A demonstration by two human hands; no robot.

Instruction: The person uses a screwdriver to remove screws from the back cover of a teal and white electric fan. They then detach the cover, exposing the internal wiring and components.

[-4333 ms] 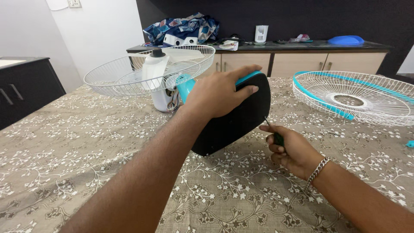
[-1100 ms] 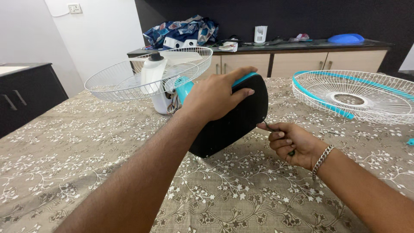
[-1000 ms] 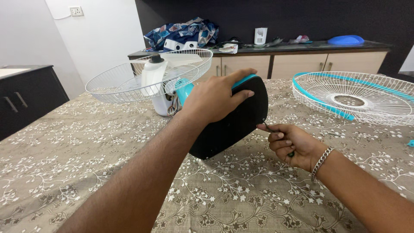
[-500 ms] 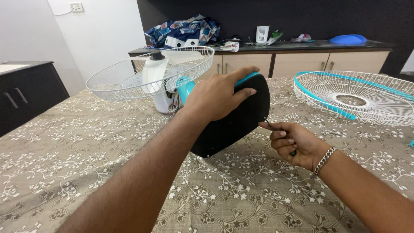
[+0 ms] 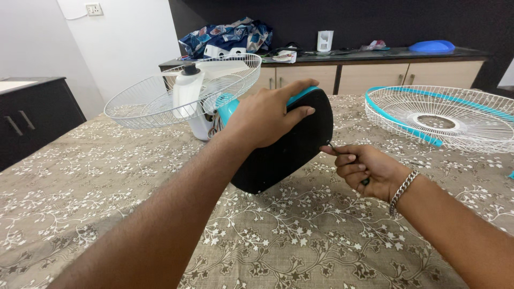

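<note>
A table fan lies on its side on the patterned tablecloth (image 5: 107,187). Its round base (image 5: 289,150), black underneath with a teal rim, stands on edge facing me. My left hand (image 5: 265,115) grips the top of the base. My right hand (image 5: 364,168) is closed around a small screwdriver (image 5: 335,149), and the thin shaft points at the right edge of the base. Behind the base, the white rear wire guard (image 5: 155,96) with the white blades and motor tilts above the table.
A loose white front guard (image 5: 444,118) with a teal ring lies on the table at the right. A sideboard (image 5: 375,72) at the back holds folded cloth, a blue lid and small items. A black cabinet (image 5: 32,118) stands at the left.
The screwdriver hand has risen slightly and stays at the right edge of the base. The fan has tipped a little, with the rear guard lower at the left. My left hand keeps its grip.
</note>
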